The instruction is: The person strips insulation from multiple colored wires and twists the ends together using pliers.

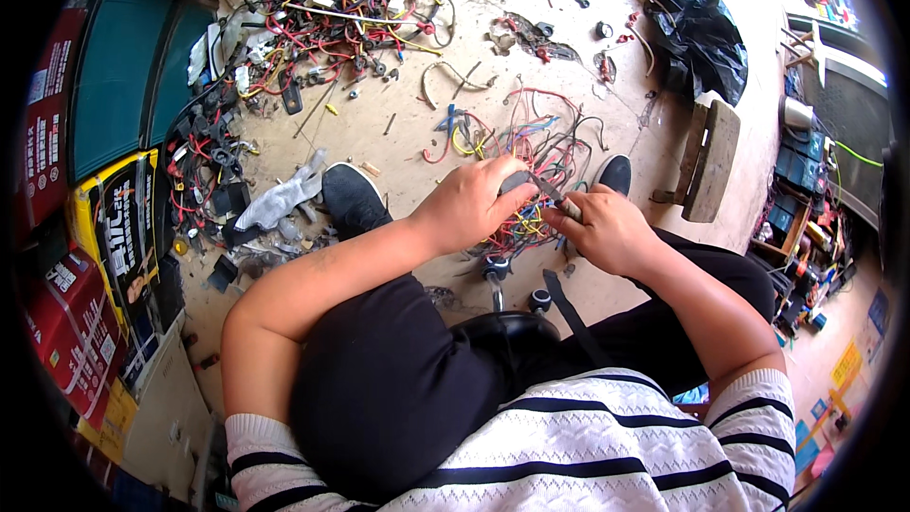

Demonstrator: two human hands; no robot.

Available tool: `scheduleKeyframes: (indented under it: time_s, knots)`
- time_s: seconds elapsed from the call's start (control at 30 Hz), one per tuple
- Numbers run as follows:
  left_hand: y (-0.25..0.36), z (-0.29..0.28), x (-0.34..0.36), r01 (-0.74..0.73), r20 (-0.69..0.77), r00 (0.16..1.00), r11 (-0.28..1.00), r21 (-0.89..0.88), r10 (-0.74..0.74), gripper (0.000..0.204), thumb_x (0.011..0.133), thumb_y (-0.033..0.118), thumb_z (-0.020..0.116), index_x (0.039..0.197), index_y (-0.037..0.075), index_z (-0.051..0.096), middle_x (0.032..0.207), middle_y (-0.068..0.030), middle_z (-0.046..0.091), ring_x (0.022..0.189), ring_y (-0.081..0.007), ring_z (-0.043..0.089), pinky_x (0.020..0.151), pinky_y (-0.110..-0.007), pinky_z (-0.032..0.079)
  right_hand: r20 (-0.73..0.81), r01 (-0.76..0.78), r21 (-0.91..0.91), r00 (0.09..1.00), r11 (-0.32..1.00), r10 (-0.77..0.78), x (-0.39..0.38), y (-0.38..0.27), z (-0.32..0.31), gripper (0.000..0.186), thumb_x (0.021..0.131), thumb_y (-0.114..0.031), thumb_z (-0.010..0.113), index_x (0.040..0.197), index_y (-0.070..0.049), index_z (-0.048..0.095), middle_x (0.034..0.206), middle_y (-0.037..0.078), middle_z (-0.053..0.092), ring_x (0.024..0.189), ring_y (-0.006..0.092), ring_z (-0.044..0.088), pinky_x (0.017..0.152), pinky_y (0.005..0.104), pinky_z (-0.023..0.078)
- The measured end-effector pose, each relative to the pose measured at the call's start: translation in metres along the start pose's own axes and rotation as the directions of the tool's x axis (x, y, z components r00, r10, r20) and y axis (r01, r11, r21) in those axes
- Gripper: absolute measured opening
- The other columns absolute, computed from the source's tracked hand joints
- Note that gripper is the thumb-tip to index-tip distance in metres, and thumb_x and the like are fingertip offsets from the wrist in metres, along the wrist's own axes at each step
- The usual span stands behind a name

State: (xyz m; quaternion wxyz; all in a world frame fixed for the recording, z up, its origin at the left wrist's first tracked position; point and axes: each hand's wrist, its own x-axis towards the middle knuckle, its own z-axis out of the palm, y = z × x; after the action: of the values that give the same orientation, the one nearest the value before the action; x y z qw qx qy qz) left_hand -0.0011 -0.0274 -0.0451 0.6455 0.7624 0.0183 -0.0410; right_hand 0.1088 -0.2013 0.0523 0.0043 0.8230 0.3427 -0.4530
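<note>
We see a small dark-grey rounded piece [516, 182] above a loose heap of thin multicoloured plastic-coated wires [521, 228] between two dark shoes [354, 197], probably held there to stay in view and in reach. The left hand [477, 201] is curled nearly closed, pinching it. The right hand [607, 230] is wrapped around a narrow blade-like hand tool [550, 192], its tip beside the piece; whether they touch, we cannot tell.

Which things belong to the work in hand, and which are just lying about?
Apparently in use: dark piece in the left hand, slim tool in the right hand, wires beneath them.

Apparently lying about: black plastic bag, pale glove-like cloth, wooden block.
</note>
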Motion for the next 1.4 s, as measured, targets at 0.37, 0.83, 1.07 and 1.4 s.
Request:
scheduleKeyframes:
  time_s: [0.37, 0.83, 1.07, 1.4]
  knots:
    - [-0.013, 0.015, -0.012, 0.107, 0.276, 0.948, 0.975, 0.193, -0.159, 0.028, 0.093, 0.024, 0.058, 0.095, -0.003, 0.055, 0.080, -0.0259, 0.062, 0.079, -0.0436, 0.062, 0.068, -0.049, 0.048, 0.217, -0.251, 0.160, 0.952, 0.955, 0.214, 0.003, 0.009, 0.029, 0.044, 0.096, -0.041, 0.054, 0.085, 0.001, 0.063, 0.072, 0.023, 0.061, 0.073, 0.0403, 0.062, 0.069, 0.0457, 0.049]
    - [-0.033, 0.031, -0.021, 0.622, 0.767, 0.414, 0.767, 0.155, -0.491, 0.037, 0.096, 0.030, 0.052, 0.093, -0.006, 0.059, 0.070, -0.0120, 0.065, 0.054, -0.0214, 0.066, 0.051, -0.036, 0.051, 0.202, -0.297, -0.243, 0.916, 0.923, 0.348, 0.004, 0.015, 0.045, 0.036, 0.093, -0.037, 0.053, 0.090, -0.005, 0.069, 0.083, 0.017, 0.070, 0.080, 0.0355, 0.068, 0.073, 0.0455, 0.054]
    - [-0.038, 0.024, -0.018, 0.529, 0.616, 0.545, 0.803, 0.274, -0.569, 0.055, 0.102, 0.031, 0.043, 0.144, -0.003, 0.034, 0.082, -0.0173, 0.069, 0.061, -0.0224, 0.070, 0.056, -0.035, 0.056, 0.200, -0.223, -0.053, 0.953, 0.973, 0.229, 0.009, 0.026, 0.047, 0.040, 0.094, -0.037, 0.052, 0.089, 0.001, 0.065, 0.082, 0.024, 0.067, 0.082, 0.0408, 0.065, 0.075, 0.0468, 0.052]
    - [-0.048, 0.044, -0.016, 0.877, 0.851, 0.468, 0.003, -0.481, -0.237, 0.028, 0.104, 0.030, 0.035, 0.115, 0.011, 0.051, 0.084, -0.0004, 0.051, 0.060, -0.0083, 0.041, 0.048, -0.023, 0.031, 0.271, -0.278, 0.543, 0.951, 0.793, 0.148, 0.013, 0.002, 0.035, 0.041, 0.085, -0.028, 0.073, 0.119, -0.008, 0.064, 0.088, 0.013, 0.069, 0.081, 0.0192, 0.065, 0.076, 0.0338, 0.049]
